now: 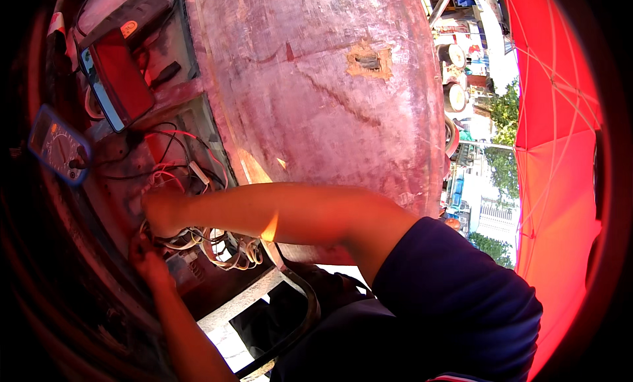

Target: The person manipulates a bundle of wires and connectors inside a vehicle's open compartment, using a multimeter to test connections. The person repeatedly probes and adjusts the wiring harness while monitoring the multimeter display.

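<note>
My right hand reaches in from the right, its fingers curled and partly in shadow. Just below it, my left hand is closed too, fingertips close to the right hand. A pale wire seems to pass between the hands, but what either grips is too dark to make out. Beside them lies a tangled bundle of white and grey cables. Thin red wires and black wires run above my right hand. A blue-edged multimeter with a round dial sits at the far left, a black lead plugged in.
A phone-like device with a dark red face stands tilted at the upper left. The worn, reddish work surface has a rough patch. A red umbrella hangs at the right. A curved metal bar crosses below my right arm.
</note>
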Motion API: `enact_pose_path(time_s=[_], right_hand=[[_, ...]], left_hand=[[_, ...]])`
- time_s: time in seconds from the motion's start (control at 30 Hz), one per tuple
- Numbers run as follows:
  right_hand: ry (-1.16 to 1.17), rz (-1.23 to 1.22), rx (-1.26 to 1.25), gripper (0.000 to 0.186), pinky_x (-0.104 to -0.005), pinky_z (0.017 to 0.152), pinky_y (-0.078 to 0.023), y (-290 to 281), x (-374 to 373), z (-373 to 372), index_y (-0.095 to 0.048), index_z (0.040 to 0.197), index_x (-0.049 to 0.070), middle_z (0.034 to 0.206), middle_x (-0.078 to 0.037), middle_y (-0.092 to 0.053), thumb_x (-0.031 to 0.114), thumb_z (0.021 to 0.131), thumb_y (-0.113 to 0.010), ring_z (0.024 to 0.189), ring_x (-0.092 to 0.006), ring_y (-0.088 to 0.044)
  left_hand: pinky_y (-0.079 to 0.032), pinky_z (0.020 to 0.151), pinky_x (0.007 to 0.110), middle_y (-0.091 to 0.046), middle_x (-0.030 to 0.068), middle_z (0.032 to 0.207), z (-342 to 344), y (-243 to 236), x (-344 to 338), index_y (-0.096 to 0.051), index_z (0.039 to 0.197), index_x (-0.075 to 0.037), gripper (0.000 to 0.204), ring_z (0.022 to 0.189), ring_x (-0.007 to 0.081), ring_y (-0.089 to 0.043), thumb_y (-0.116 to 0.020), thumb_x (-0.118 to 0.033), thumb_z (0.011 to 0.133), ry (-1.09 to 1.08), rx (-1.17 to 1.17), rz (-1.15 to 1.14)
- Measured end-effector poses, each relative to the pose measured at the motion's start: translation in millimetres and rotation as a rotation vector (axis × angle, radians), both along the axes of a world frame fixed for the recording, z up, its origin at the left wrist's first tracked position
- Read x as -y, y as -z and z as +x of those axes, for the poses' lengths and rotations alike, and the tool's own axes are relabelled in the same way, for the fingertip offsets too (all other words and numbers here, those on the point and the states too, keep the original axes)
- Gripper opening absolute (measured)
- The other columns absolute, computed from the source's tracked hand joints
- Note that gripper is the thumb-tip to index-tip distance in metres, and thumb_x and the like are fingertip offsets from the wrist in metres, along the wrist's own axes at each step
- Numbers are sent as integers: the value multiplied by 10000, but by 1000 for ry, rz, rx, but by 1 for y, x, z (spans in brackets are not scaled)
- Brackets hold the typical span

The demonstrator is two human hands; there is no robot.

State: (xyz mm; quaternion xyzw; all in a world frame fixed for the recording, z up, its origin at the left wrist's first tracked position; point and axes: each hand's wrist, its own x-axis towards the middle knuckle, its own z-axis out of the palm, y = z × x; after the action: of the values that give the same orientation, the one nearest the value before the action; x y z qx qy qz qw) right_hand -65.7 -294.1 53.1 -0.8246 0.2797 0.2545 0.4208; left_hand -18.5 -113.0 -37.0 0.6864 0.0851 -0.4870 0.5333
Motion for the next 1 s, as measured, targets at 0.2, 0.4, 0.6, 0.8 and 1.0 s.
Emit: enact_pose_path(time_s=[0.2, 0.4, 0.6, 0.8, 1.0], right_hand=[[-729, -162, 96, 240, -411, 753, -525, -17, 2, 12, -718, 944, 98, 940, -142, -688, 250, 790, -613, 910, -299, -661], [-404, -100, 10, 222, -399, 736, -536, -2, -5, 8, -715, 898, 94, 915, -150, -689, 256, 795, -603, 884, -311, -666], [-324, -86, 115, 188, -392, 703, -539, -6, -12, 0, -705, 856, 59, 887, -148, -684, 197, 745, -641, 848, -310, -670], [-602, -240, 168, 153, -396, 660, -541, -7, -25, -18, -699, 793, 37, 838, -139, -680, 155, 703, -663, 776, -313, -677], [354, -5, 80, 164, -456, 634, -523, 4, -50, -20, -682, 770, 1, 803, -194, -660, 132, 671, -667, 740, -350, -670]], left_hand=[[-425, 575, 254, -610, 29, 990, -2, -6, 0, -587, 1081, -71, 295, 796, 131, -557, -580, -319, 922, -62, 41, 15], [-435, 586, 245, -615, 41, 1007, 1, -6, 0, -577, 1103, -67, 268, 805, 132, -567, -561, -275, 934, -33, 5, 28], [-461, 610, 271, -617, 61, 1010, 4, 5, -6, -577, 1098, -50, 250, 810, 137, -571, -524, -245, 950, -14, -16, 68], [-476, 687, 291, -602, 79, 976, -3, -2, 5, -565, 1054, -15, 245, 819, 156, -570, -517, -230, 946, -53, 100, -40], [-479, 760, 317, -615, 85, 1013, 3, -8, 4, -593, 1061, -11, 255, 906, 185, -576, -517, -227, 949, -6, -8, 12]])
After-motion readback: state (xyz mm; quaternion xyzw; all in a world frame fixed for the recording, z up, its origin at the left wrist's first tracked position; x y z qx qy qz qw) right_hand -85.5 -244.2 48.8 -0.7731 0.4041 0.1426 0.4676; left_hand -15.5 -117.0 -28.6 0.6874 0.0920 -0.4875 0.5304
